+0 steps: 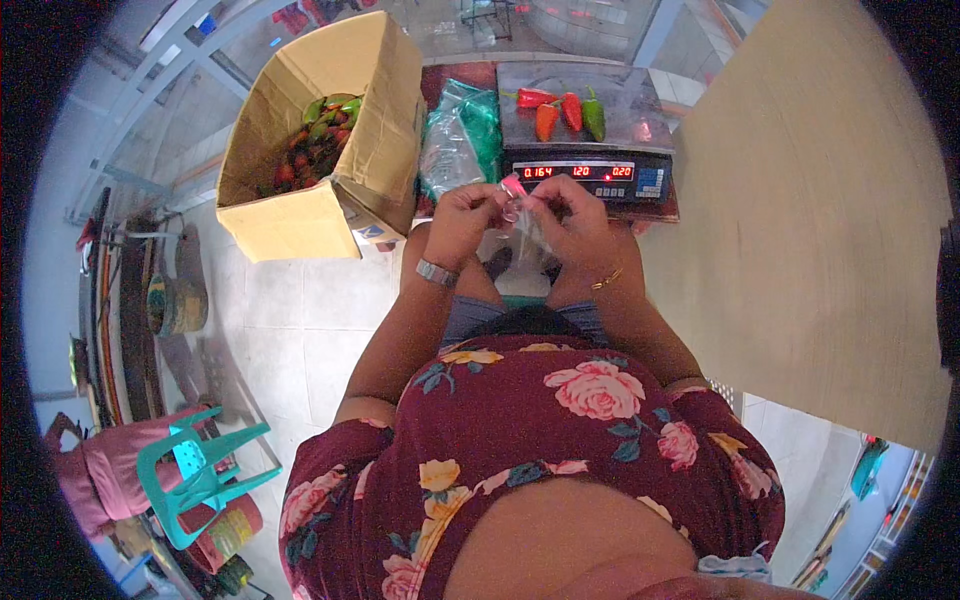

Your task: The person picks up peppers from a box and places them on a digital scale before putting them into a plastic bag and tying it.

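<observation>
My left hand (467, 222) and my right hand (577, 225) are raised over my lap, just in front of a digital scale (635, 85). Both hands pinch the upper edge of a clear plastic bag (525, 245), which hangs down between them. Something pink shows at my fingertips, too small to make out. On the scale's metal plate lie several peppers: red ones (571, 111), an orange-red one (546, 122) and a green one (594, 118). The scale's red display is lit.
Left of the scale lies a stack of clear and green plastic bags (462, 140). Beyond it stands an open cardboard box (385, 85) with many red and green peppers inside. A wooden board (800, 230) stretches along my right. A turquoise plastic stool (205, 470) is at the lower left.
</observation>
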`<state>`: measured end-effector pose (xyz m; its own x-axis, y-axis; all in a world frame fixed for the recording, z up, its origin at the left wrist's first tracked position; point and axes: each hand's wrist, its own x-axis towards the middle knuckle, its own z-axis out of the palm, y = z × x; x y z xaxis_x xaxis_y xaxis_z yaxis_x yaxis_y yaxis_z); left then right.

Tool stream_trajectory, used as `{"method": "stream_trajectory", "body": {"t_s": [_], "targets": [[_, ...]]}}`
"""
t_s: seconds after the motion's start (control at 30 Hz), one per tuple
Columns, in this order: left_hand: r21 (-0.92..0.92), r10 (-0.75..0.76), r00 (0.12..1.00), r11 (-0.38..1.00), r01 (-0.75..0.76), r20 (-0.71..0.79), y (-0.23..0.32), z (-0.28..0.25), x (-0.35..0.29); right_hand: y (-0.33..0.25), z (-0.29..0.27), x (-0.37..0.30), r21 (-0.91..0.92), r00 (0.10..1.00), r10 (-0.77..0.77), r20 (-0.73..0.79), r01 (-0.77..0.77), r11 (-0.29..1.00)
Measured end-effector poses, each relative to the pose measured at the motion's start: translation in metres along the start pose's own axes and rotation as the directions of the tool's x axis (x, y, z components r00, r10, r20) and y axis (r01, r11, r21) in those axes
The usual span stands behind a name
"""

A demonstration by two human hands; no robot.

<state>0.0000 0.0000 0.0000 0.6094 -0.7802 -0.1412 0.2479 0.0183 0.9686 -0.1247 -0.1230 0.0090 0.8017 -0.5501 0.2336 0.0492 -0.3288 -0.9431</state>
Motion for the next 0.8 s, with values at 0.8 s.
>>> {"method": "stream_trajectory", "body": {"t_s": [0.8], "targets": [[0.158, 0.345, 0.935, 0.930, -0.330, -0.077, 0.009, 0.006, 0.000, -0.020, -0.009, -0.002, -0.177, 0.970, -0.242, -0.041, 0.231, 0.957]]}}
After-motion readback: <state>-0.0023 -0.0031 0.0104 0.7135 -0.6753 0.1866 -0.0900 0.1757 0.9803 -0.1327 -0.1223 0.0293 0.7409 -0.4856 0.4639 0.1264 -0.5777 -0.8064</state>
